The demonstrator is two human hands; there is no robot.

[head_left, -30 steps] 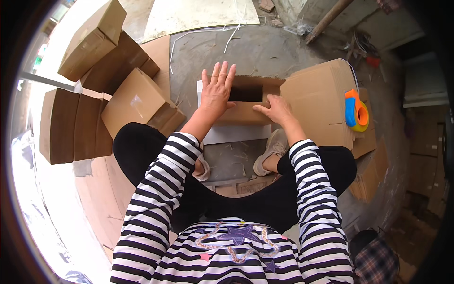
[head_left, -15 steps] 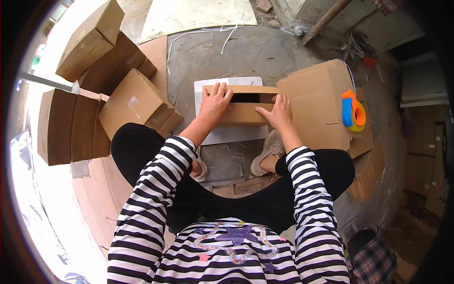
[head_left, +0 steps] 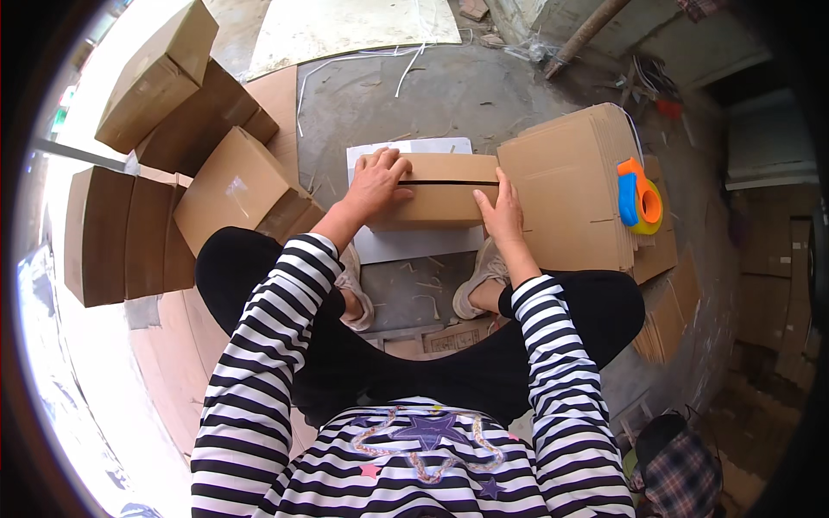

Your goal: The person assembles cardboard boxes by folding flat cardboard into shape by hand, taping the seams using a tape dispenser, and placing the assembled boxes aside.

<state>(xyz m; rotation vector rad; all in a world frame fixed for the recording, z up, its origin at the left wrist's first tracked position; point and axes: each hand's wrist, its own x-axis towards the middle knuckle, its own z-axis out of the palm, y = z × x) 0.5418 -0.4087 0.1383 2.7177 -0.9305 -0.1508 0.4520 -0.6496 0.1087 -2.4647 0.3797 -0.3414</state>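
Observation:
Between my feet a brown cardboard box point(head_left: 437, 204) sits on a white sheet point(head_left: 414, 245). Its two top flaps lie nearly flat, with a narrow dark slit between them. My left hand point(head_left: 376, 184) grips the box's left end, fingers over the far flap and thumb near the slit. At the right end my right hand point(head_left: 503, 213) holds the box, its thumb on the near flap and its fingers along the edge. The inside of the box is hidden except for the dark slit.
Flat cardboard pieces point(head_left: 561, 190) are stacked at the right, with an orange and blue tape dispenser point(head_left: 639, 197) on top. Several formed boxes point(head_left: 233, 186) stand piled at the left. White strapping strips point(head_left: 363, 55) lie on the concrete floor beyond.
The top flaps have come down, and the wide dark opening has narrowed to a slit. My left hand has shifted slightly left, and my right hand has moved slightly down and left.

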